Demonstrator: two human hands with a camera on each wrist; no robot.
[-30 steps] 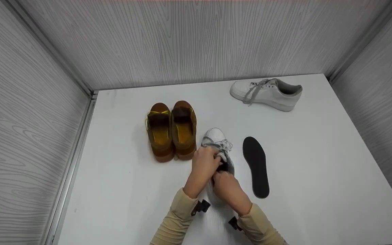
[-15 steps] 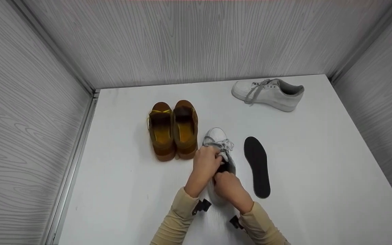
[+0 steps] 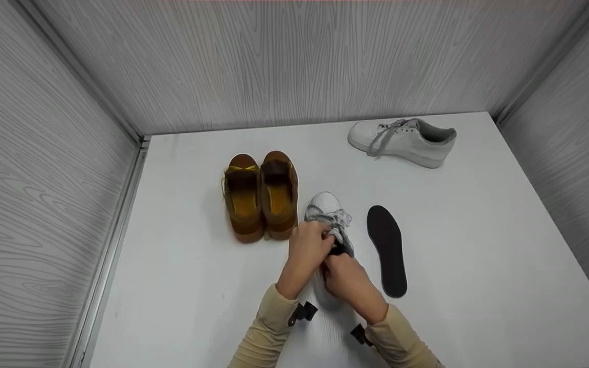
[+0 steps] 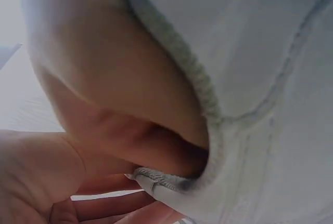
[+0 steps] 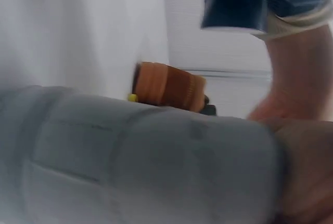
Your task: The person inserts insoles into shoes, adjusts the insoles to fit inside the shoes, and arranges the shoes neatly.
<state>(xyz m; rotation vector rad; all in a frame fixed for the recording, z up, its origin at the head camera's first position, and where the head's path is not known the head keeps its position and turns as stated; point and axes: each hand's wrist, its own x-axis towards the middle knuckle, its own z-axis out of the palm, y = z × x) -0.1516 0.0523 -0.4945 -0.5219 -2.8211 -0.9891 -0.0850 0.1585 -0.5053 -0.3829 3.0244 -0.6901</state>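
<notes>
A white sneaker [image 3: 324,201] with grey laces points away from me at the table's middle. My left hand [image 3: 307,246] grips it by the tongue and lace area. In the left wrist view that left hand [image 4: 36,174] has its fingers curled under the padded tongue edge. My right hand [image 3: 348,278] reaches into the shoe's opening over the heel. Its fingers go in past the collar and are hidden, as the right hand [image 4: 119,83] in the left wrist view confirms. Something dark shows inside the opening. The right wrist view is filled by the sneaker's side [image 5: 156,161].
A black insole [image 3: 387,250] lies flat to the right of the sneaker. Two brown loafers [image 3: 246,231] with yellow laces stand to its left. Another white sneaker [image 3: 402,145] lies at the back right. Grey wood-grain walls [image 3: 294,61] enclose the white table [image 3: 172,286].
My right hand has shifted slightly to the right and forward at the shoe's opening, its wrist moving right. The left hand keeps its hold, and the sneaker stays put.
</notes>
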